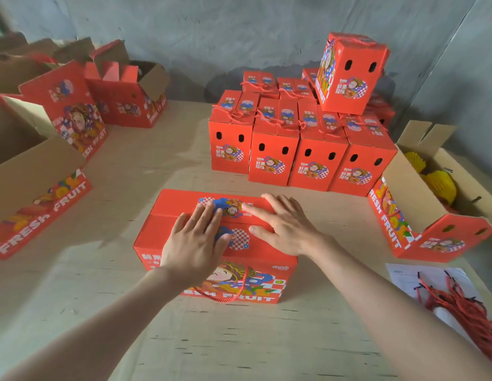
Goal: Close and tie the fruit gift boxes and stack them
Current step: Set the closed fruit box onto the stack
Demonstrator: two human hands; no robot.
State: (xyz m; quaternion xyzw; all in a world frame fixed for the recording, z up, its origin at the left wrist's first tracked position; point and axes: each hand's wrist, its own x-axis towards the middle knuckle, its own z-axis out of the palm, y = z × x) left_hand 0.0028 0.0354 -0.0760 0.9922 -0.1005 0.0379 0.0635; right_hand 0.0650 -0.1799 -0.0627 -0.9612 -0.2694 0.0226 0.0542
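1. The gift box is sitting at the middle of the table, right in front of the person. Its top flaps are folded down and meeting at a seam.
2. Both hands are lying flat on the lid. The left hand is pressing across the seam, and the right hand is pressing the far flap with its thumb on the near one. Fingers are straight and spread, gripping nothing.
3. Risk: the flaps are being held by palm pressure alone, so they are likely to spring up once a hand lifts off to tie.
4. A red cord is hanging in a loop over the front face. Whether it is threaded through the lid cannot be told. Risk: it may be snagging under the box edge when the box gets lifted.
5. The finished boxes are standing in rows well behind, with one top box sitting tilted on them. It looks unsteady, and a bump while stacking could be tipping it off.
6. An open box with yellow-netted fruit is lying to the right, its lowered side pointing toward the stack — the nearest obstacle on that route.
7. The spare cords are lying on a paper sheet beside the right forearm, where a sleeve or wrist could be dragging them.
8. More open boxes are crowding the left edge, well apart from the work.
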